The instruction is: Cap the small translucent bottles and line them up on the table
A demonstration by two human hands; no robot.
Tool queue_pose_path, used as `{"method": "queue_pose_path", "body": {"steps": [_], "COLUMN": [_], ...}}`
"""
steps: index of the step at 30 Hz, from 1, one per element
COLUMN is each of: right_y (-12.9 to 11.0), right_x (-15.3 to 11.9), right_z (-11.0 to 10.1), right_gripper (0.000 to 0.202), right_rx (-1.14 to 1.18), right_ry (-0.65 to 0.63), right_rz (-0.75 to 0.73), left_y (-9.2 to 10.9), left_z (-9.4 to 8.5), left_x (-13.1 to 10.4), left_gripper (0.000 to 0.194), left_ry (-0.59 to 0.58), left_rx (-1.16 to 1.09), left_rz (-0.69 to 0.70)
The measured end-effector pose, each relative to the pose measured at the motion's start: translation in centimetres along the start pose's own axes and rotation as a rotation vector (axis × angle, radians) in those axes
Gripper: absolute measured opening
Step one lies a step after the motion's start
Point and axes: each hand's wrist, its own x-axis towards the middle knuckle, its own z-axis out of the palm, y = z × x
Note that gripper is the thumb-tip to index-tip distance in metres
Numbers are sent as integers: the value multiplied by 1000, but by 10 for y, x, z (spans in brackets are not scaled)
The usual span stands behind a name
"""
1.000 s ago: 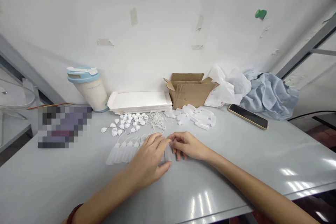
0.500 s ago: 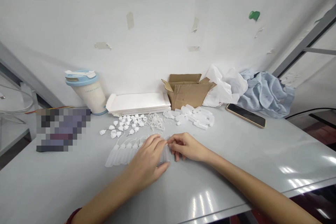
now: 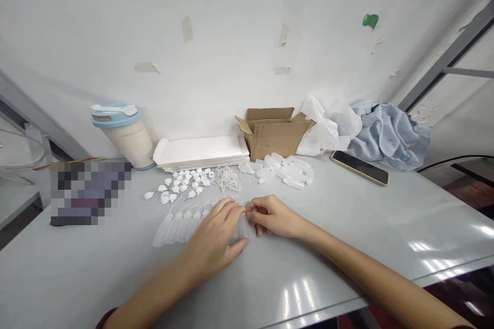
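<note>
Small translucent plastic bottles (image 3: pixel 175 229) lie side by side in a slanted row on the table, thin white strings at their tops. My left hand (image 3: pixel 216 234) lies across the right part of this row, fingers over the upper ends and thumb at the lower end, gripping the rightmost bottle (image 3: pixel 242 227). At that bottle's top, my right hand (image 3: pixel 272 216) is closed in a pinch, its fingertips close to my left fingertips. What the pinch holds is hidden. White caps (image 3: pixel 189 180) and a pile of white strings (image 3: pixel 227 180) lie behind the row.
More loose bottles (image 3: pixel 287 169) lie before an open cardboard box (image 3: pixel 274 139). White flat boxes (image 3: pixel 203 149) are stacked against the wall. A blue-lidded cup (image 3: pixel 131 139) stands left; a phone (image 3: pixel 359 168), white plastic bag (image 3: pixel 324 128) and blue cloth (image 3: pixel 386 133) lie right.
Both hands keep nearly the same pose at the row of bottles. The whole view has shifted slightly; no object has visibly moved on the table.
</note>
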Motion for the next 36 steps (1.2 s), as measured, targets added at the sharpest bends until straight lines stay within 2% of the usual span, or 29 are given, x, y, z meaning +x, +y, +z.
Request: {"method": "queue_pose_path", "body": {"steps": [6,17,24,28,32,36], "right_y": [0,1,2,3,7,17], "right_x": [0,0,3,6,8,11], "right_z": [0,-2,-8,-16,-29,-41], "right_gripper": [13,17,20,17,15,20], "right_rx": [-6,15,25,-7,-147,-404], "right_ry": [-7,27,186,351,521,622], "right_rz": [-2,-34,-82,-138,-158,-215], "left_y": [1,0,-3,-4,-10,-18], "left_z": [-4,-9,-9,-12,-16,-19], "left_x": [0,1,2,3,6,8], "left_gripper": [48,46,49,43,30,33], "left_ry": [-69,-14,-40,13,102,130], "left_rx": [-7,-8,22,7,23,41], "left_rz": [-34,0,0,-38,-115,-172]}}
